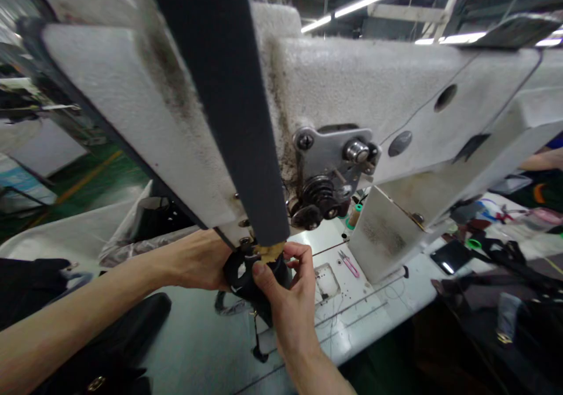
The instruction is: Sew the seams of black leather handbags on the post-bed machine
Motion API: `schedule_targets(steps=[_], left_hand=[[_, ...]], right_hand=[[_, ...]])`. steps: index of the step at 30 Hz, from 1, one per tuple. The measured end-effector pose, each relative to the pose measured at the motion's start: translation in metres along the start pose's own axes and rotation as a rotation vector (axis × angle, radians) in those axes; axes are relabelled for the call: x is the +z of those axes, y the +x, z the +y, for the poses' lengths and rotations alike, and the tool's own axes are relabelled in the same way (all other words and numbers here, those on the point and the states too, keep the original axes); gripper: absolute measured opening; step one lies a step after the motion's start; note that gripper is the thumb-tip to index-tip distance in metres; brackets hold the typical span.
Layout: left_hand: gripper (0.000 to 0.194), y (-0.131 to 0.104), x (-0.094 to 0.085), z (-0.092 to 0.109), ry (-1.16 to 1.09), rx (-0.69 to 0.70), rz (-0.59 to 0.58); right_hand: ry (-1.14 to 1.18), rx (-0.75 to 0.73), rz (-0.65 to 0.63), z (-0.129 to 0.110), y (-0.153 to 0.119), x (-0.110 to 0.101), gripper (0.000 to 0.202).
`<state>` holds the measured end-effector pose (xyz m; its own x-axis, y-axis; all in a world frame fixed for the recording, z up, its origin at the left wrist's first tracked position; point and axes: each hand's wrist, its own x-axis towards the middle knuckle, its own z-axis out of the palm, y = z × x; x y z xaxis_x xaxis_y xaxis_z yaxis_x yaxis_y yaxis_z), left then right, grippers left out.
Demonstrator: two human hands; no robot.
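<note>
A white sewing machine head [352, 84] fills the upper view, with a dark grey strip [224, 101] hanging down its front. Below the strip's lower end, by the needle area, is a black piece [259, 283] with a tan bit [270, 253] at its top. My right hand [292, 289] pinches the black piece from the right, thumb on its near face. On the left side of the same piece lies my left hand [206, 260]; its fingertips are hidden behind the material and the machine.
Pink-handled snips [349, 264] and a green-based thread spool [354, 216] are on the machine bed. A phone [449, 257] and dark fabric lie at the right. Black cloth [132, 336] covers the lower left. Part of another person's arm [543, 160] shows at far right.
</note>
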<state>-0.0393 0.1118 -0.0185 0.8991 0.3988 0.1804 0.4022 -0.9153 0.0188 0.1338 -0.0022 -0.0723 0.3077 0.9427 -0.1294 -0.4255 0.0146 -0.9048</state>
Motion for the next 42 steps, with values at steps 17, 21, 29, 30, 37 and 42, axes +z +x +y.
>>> schedule_targets(steps=[17,21,29,30,37,42], left_hand=[[0.037,0.005,-0.013,0.032,-0.065,-0.092,-0.057],[0.052,-0.003,-0.009,0.036,-0.024,-0.151,-0.04],[0.072,-0.027,-0.001,0.046,0.046,-0.205,0.087],[0.067,-0.029,0.0,0.047,0.059,-0.18,0.098],[0.058,-0.031,-0.006,0.053,0.149,-0.078,0.141],[0.058,-0.031,-0.01,0.059,0.175,-0.076,0.14]], right_hand=[[0.102,0.044,-0.141,-0.012,0.019,-0.014,0.037],[0.117,0.091,-0.227,-0.017,0.026,-0.019,0.04],[0.123,0.128,-0.332,-0.021,0.032,-0.028,0.04],[0.123,0.125,-0.343,-0.02,0.033,-0.028,0.04],[0.034,0.063,-0.317,-0.02,0.037,-0.031,0.039],[-0.008,0.003,-0.214,-0.019,0.022,-0.04,0.029]])
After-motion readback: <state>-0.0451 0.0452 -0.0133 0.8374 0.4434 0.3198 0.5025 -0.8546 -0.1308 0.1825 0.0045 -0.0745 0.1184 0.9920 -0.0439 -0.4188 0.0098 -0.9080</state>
